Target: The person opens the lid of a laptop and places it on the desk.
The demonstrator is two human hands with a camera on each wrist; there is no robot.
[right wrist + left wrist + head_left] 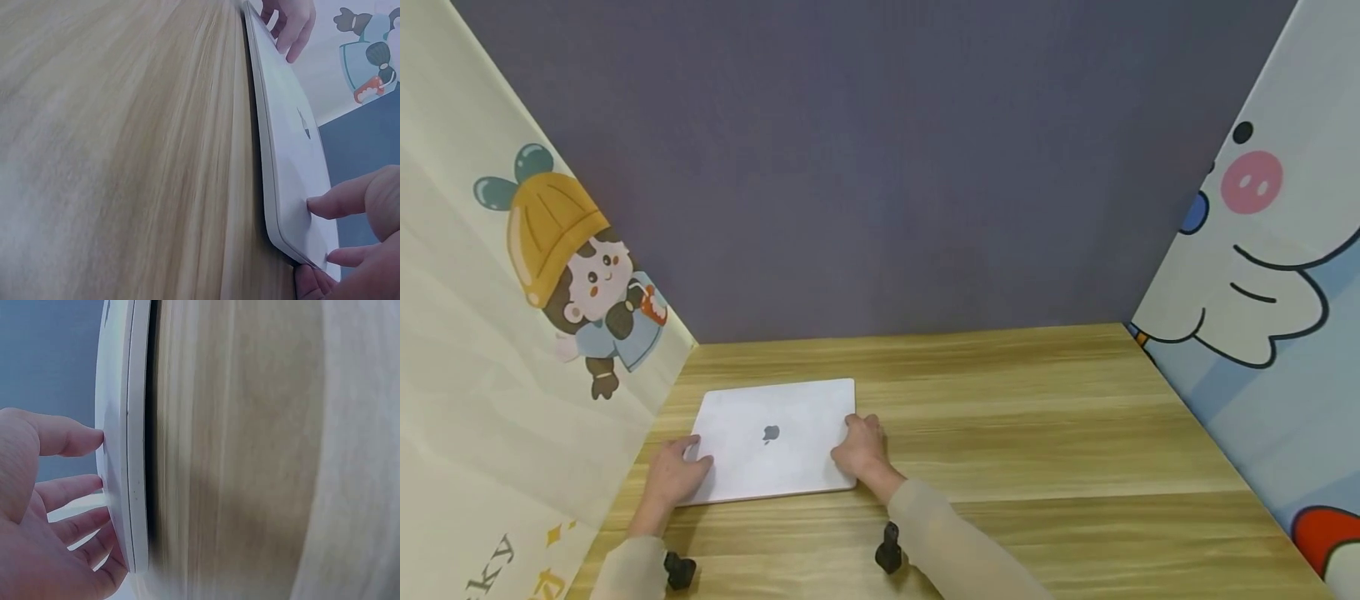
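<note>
A closed silver laptop (pixel 737 454) with a dark apple logo lies flat on the left half of the wooden table, lid up. At its left edge, my left hand (pixel 674 473) holds it, thumb and index fingertip on the lid and the other fingers along the side. My right hand (pixel 862 446) grips the right edge. In the right wrist view, that thumb presses the lid (pixel 294 159) while some fingers are tucked under the corner. A narrow dark gap shows between the laptop's base and the table in the left wrist view.
The wooden table (pixel 1015 417) stretches to the right of the laptop. A dark grey panel (pixel 880 167) stands behind it. Printed cartoon sheets flank it, one on the left (pixel 460 333) and one on the right (pixel 1300 333). Black camera mounts (pixel 889 550) sit by the wrists.
</note>
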